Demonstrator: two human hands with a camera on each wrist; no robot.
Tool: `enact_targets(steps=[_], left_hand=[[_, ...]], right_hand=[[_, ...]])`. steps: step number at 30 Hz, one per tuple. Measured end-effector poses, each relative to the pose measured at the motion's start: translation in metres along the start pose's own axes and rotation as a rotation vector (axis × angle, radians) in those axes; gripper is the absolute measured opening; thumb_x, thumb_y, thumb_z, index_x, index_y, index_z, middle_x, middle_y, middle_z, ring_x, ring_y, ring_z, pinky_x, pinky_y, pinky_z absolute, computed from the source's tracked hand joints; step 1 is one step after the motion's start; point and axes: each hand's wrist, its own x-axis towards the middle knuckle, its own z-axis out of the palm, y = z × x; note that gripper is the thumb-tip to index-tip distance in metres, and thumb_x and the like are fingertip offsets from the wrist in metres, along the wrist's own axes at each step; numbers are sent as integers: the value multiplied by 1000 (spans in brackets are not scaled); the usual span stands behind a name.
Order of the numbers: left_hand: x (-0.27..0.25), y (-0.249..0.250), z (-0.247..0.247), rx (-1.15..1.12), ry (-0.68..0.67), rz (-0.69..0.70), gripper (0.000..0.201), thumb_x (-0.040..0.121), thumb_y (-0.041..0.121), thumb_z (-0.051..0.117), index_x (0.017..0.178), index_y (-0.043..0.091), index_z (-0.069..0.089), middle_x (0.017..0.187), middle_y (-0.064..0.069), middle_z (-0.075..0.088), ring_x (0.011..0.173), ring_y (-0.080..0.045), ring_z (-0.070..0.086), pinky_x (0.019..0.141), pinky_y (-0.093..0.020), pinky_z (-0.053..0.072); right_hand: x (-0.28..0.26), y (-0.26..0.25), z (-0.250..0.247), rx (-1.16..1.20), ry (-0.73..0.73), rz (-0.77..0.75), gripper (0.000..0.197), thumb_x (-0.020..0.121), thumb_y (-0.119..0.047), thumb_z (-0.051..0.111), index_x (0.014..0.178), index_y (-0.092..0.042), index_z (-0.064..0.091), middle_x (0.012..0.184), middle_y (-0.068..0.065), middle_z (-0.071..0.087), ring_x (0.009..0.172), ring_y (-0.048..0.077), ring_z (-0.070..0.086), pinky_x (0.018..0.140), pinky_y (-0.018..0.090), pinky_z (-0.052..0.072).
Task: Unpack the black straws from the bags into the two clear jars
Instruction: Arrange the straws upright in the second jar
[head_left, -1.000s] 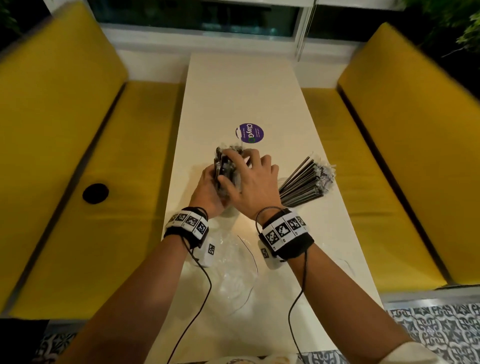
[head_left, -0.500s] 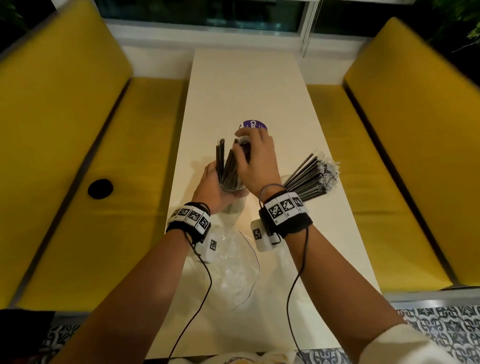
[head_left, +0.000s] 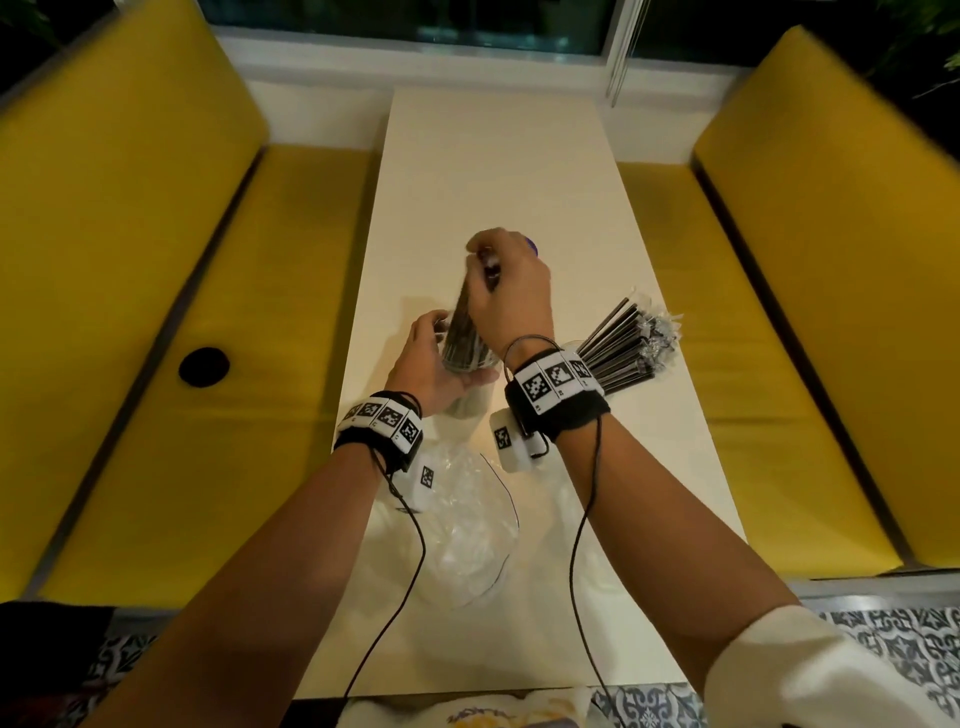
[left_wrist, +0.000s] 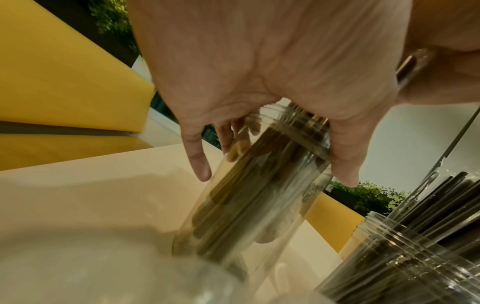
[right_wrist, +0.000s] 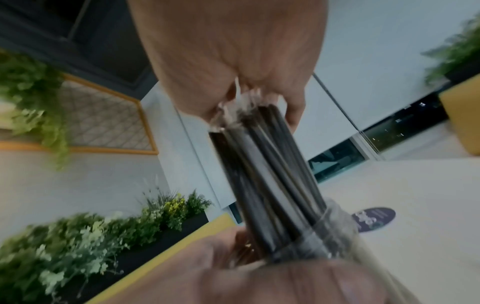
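Observation:
My left hand (head_left: 431, 358) (left_wrist: 259, 82) grips a clear jar (head_left: 470, 358) (left_wrist: 249, 195) near its rim, in the middle of the table. A bundle of black straws (head_left: 465, 322) (right_wrist: 270, 181) in clear wrappers stands in that jar, leaning away. My right hand (head_left: 511, 291) (right_wrist: 241, 61) grips the tops of those straws above the jar. A second clear jar (head_left: 574, 348) (left_wrist: 400, 261) full of black straws (head_left: 623, 343) (left_wrist: 446, 209) stands to the right, its straws fanning out to the right.
An empty clear plastic bag (head_left: 467, 525) lies on the white table (head_left: 493, 171) near my wrists. A purple round sticker (right_wrist: 374, 219) is on the table behind the jar. Yellow bench seats (head_left: 156, 364) flank the table on both sides.
My right hand has risen from the jar's mouth to the upper ends of the straws, and the bundle now stands taller in the jar. My left hand stays on the jar.

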Motion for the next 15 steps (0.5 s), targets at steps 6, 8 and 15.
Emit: enact_targets(steps=[6, 8, 15], left_hand=[[-2, -3, -2, -10, 11, 39, 125, 51, 61, 94, 155, 22, 36, 151, 1, 54, 135, -21, 56, 115, -44, 48], [-2, -8, -2, 14, 39, 51, 120, 56, 50, 95, 156, 17, 38, 150, -4, 58, 133, -22, 60, 111, -38, 50], [0, -5, -1, 81, -3, 69, 110, 56, 55, 83, 151, 18, 43, 149, -4, 48, 128, -27, 61, 110, -44, 51]], right_hand=[[-9, 0, -8, -126, -258, 181, 52, 101, -61, 41, 146, -35, 46, 154, 3, 46, 139, 30, 41, 104, 51, 36], [-18, 1, -5, -122, -342, 90, 67, 92, -61, 58, 152, -42, 34, 160, 6, 33, 142, 34, 35, 105, 50, 39], [-34, -2, 10, 149, 0, 253, 46, 96, -5, 56, 141, -8, 51, 141, 16, 48, 128, 34, 48, 115, 46, 40]])
